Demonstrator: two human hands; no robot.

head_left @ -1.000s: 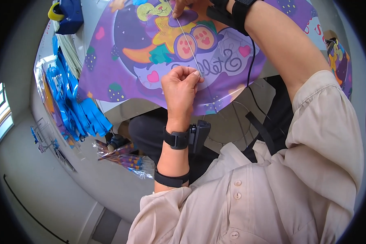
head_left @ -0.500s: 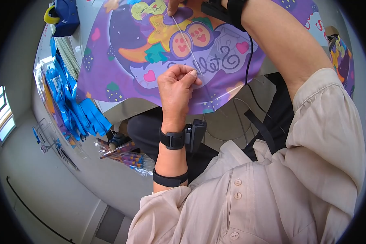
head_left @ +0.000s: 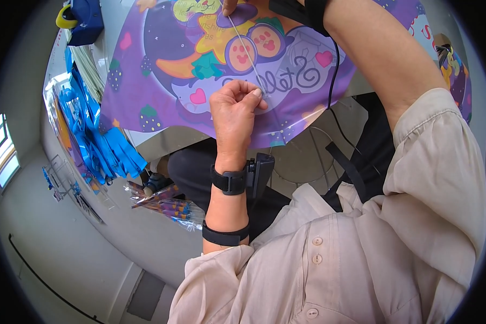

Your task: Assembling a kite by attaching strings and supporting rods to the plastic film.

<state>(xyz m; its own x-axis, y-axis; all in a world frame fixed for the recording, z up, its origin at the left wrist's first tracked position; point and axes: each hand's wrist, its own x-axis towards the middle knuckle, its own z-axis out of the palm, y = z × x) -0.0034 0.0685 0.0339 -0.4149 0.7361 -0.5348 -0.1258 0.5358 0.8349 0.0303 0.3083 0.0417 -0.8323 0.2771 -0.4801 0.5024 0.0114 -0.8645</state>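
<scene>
A purple sheet (head_left: 129,110) printed with cartoon figures, hearts and mirrored lettering lies over the table. Across it runs a thin white rod (head_left: 243,44), slanting from the upper middle toward me. My left hand (head_left: 235,110) is closed at the rod's near end, thumb pressed to the forefinger. At the far end, the fingertips of my right hand (head_left: 229,7) pinch the rod; the rest of that hand is cut off by the top edge. Black straps with small devices are on both wrists.
Blue straps or bags (head_left: 116,154) hang off the table's left side, near a blue tape dispenser (head_left: 86,24) with yellow tape. Plastic-wrapped printed items (head_left: 170,208) lie below. A black cable (head_left: 335,81) hangs from my right wrist past a round stool (head_left: 302,178).
The sheet, the rod and both hands have shifted very slightly upward in the view. Both hands keep their hold on the rod.
</scene>
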